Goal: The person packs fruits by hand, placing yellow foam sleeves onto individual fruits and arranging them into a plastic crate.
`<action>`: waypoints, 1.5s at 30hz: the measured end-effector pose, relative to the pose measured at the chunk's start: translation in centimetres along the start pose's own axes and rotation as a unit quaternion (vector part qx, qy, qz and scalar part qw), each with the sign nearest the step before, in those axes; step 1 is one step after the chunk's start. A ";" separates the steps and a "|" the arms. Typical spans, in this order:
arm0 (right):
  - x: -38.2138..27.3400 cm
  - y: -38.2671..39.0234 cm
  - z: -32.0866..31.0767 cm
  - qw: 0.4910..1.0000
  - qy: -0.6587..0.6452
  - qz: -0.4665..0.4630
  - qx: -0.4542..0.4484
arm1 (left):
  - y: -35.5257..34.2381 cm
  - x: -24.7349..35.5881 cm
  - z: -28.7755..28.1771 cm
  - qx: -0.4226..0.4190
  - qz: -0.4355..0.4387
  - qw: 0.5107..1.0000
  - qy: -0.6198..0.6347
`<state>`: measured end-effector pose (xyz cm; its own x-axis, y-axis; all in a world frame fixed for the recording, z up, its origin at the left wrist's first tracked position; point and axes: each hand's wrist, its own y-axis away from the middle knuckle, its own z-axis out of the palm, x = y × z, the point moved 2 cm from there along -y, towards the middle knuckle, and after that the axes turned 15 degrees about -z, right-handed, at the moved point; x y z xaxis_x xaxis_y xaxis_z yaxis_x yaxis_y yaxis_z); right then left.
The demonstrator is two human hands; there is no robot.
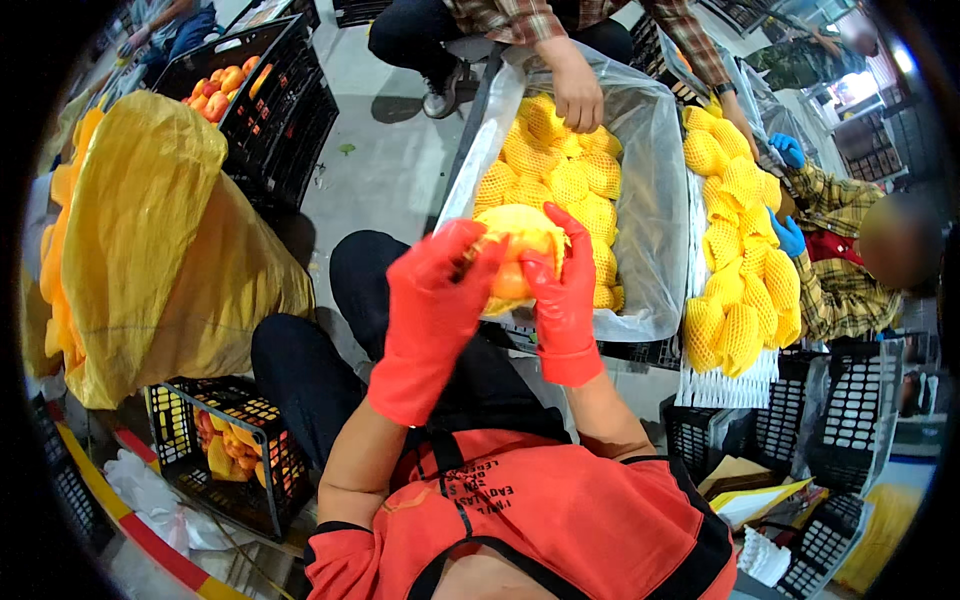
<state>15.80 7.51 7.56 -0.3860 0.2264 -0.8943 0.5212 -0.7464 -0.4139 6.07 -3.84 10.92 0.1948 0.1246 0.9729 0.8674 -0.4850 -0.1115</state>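
Observation:
My left hand (430,295), in a red rubber glove, is curled against the left side of a round orange fruit (510,278). Its fingers are slightly smeared by motion. On the fruit's right side presses my right hand (565,300), gloved the same way, thumb on the fruit and forefinger raised along its edge. A yellow foam net (520,220) covers the fruit's far part, while its near side shows bare. Both hands are above the near edge of a crate with a clear plastic liner (645,260), where several net-wrapped fruits (545,150) lie in rows.
Across the crate, another person's bare hand (577,95) reaches over the wrapped fruits. Loose yellow foam nets (735,260) lie to the right, near a person in blue gloves (790,235). Left are a large yellow sack (160,250) and black crates of fruit (225,470).

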 end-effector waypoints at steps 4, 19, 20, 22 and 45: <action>-0.2 0.2 0.1 0.986 -0.136 0.005 0.091 | 2.8 0.2 2.9 -0.066 0.194 0.970 -0.127; -7.5 -14.1 -33.3 0.768 0.498 -0.304 0.265 | 1.2 -5.0 3.1 -0.110 0.212 0.945 -0.225; -8.0 -16.0 -36.0 0.677 0.611 -0.327 0.249 | 1.2 -5.0 3.5 -0.105 0.222 0.942 -0.228; -6.4 -18.1 -38.4 0.578 0.757 -0.229 0.199 | 1.2 -5.6 3.3 -0.085 0.227 0.942 -0.233; 12.5 -2.4 -0.9 0.810 0.254 0.100 -0.519 | 2.3 -6.8 -0.2 -0.059 -0.205 0.921 0.325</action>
<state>10.39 12.72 -2.82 0.0104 0.5915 -0.8062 0.9956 0.0688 0.0633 6.67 -6.03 4.10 -0.4878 -0.2079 0.8478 0.7436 -0.6077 0.2788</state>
